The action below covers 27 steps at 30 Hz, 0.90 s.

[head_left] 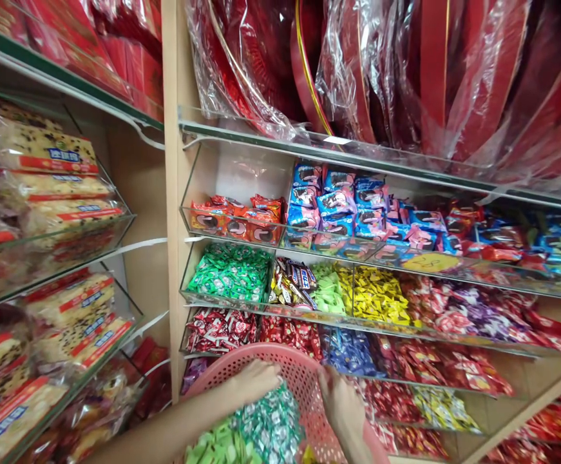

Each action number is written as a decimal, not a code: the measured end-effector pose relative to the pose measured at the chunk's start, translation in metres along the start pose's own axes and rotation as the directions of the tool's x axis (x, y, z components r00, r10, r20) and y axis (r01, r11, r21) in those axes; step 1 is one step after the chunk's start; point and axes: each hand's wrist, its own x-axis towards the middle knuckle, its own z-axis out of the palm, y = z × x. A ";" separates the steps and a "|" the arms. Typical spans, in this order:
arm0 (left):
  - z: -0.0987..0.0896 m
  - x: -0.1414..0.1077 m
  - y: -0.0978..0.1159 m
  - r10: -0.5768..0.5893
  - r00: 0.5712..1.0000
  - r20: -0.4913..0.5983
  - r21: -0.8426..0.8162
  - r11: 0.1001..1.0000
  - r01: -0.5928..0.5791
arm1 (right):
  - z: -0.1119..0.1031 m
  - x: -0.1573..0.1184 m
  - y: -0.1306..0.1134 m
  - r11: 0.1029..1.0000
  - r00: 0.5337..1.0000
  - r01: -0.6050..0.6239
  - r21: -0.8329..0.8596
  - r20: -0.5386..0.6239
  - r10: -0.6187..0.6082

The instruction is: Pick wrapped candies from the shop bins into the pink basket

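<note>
A pink perforated basket (309, 374) is at the bottom centre. In it lie a heap of shiny green-wrapped candies (273, 422), light green packets (222, 444) and a bit of yellow. My left hand (259, 376) is over the basket's far left part, fingers curled beside the green candies; what it holds, if anything, is hidden. At the basket's right side, my right hand (341, 399) has its fingers bent over the rim, gripping it.
Glass shelves ahead hold bins of green candies (232, 274), yellow candies (381, 293) and blue snack packs (335, 203). Red bags (357, 64) in clear plastic hang over the top shelf. Packaged crackers (58, 154) fill the left shelves, beside a wooden post (171, 193).
</note>
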 end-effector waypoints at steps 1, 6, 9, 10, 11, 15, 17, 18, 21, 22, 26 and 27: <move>-0.003 -0.001 0.000 0.006 1.000 0.007 0.041 0.999 -0.007 | 0.000 0.000 0.000 1.000 1.000 0.001 0.002 0.001 -0.001; -0.041 -0.013 0.001 0.021 0.999 -0.039 0.000 1.000 -0.021 | -0.001 0.001 0.002 1.000 1.000 -0.012 0.026 0.023 0.011; -0.078 -0.023 -0.007 0.031 0.968 -0.249 -0.149 0.986 -0.070 | 0.000 0.002 0.005 1.000 0.999 -0.027 0.014 0.022 0.026; -0.091 -0.026 -0.014 -0.004 0.939 -0.345 -0.196 0.978 -0.068 | 0.000 0.002 0.005 1.000 0.999 -0.028 0.010 0.019 0.028; -0.105 -0.028 -0.023 -0.041 0.901 -0.433 -0.238 0.969 -0.070 | 0.000 0.001 0.006 1.000 0.999 -0.029 0.006 0.018 0.029; -0.152 -0.029 -0.078 -0.332 0.643 -0.690 -0.337 0.934 0.120 | -0.001 0.001 0.002 1.000 1.000 -0.017 -0.004 0.016 0.017; -0.165 -0.026 -0.107 -0.425 0.596 -0.681 -0.320 0.905 0.280 | -0.002 0.000 -0.001 1.000 1.000 -0.013 -0.004 0.018 0.013; -0.168 -0.024 -0.118 -0.445 0.618 -0.648 -0.286 0.894 0.345 | -0.002 0.000 -0.002 1.000 1.000 -0.012 -0.003 0.020 0.012; -0.168 -0.018 -0.138 -0.417 0.717 -0.558 -0.117 0.895 0.430 | -0.003 -0.001 -0.001 1.000 1.000 -0.015 0.003 0.021 0.014; -0.166 -0.017 -0.140 -0.407 0.742 -0.533 -0.070 0.895 0.441 | -0.003 -0.001 0.000 1.000 1.000 -0.017 0.005 0.017 0.016; -0.161 -0.013 -0.138 -0.428 0.769 -0.475 0.009 0.872 0.490 | -0.005 -0.003 0.007 1.000 1.000 -0.022 0.011 -0.011 0.022; -0.161 -0.013 -0.137 -0.434 0.769 -0.469 0.016 0.867 0.499 | -0.005 -0.004 0.009 1.000 1.000 -0.023 0.013 -0.014 0.024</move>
